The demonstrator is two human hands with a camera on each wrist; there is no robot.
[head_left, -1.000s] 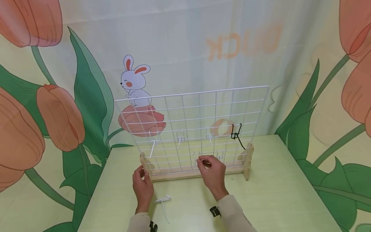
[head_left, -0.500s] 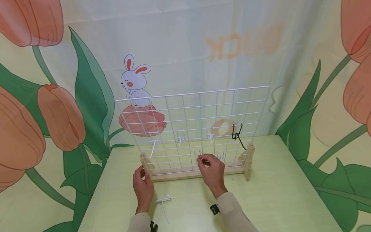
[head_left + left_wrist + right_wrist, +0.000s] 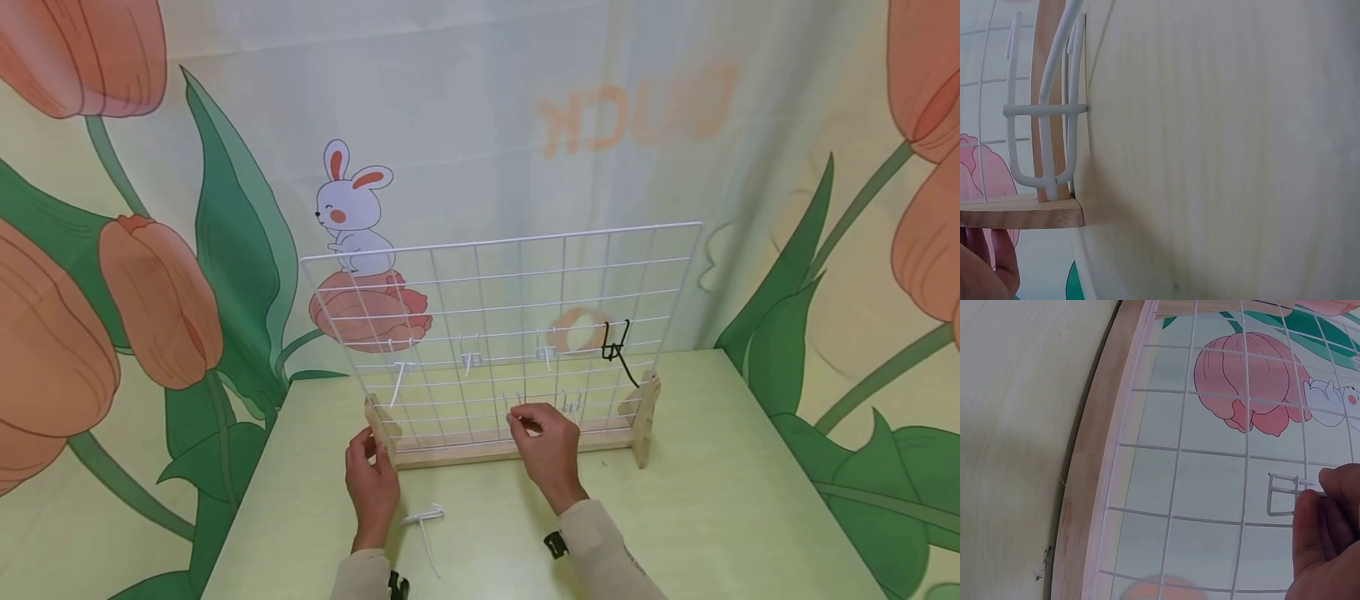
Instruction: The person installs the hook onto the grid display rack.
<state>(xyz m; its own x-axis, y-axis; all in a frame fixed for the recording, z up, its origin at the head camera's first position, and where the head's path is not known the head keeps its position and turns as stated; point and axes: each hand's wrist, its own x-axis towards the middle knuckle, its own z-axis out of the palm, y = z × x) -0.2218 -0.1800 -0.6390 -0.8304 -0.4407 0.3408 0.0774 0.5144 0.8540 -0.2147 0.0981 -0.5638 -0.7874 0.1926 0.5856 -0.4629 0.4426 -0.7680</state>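
A white wire grid panel (image 3: 520, 242) stands upright in a wooden base (image 3: 457, 456). My right hand (image 3: 550, 450) pinches a white wire hook (image 3: 1282, 495) between thumb and fingers, against the lower middle of the grid; its stem is largely hidden by the fingers. At the base's left end, my left hand (image 3: 372, 492) grips the wooden side support (image 3: 381, 429). Another white hook (image 3: 422, 518) lies on the table just right of the left hand, and looms large in the left wrist view.
Several white hooks hang along a middle grid wire, among them a left one (image 3: 400, 371). A black hook (image 3: 613, 350) hangs at the right, and a white hook (image 3: 572, 407) lower down. A printed curtain (image 3: 465, 150) rises behind the table (image 3: 712, 500).
The right hand has dropped very slightly at the grid, still pinching the hook. The left hand stays at the support, and the whole head view has shifted a little.
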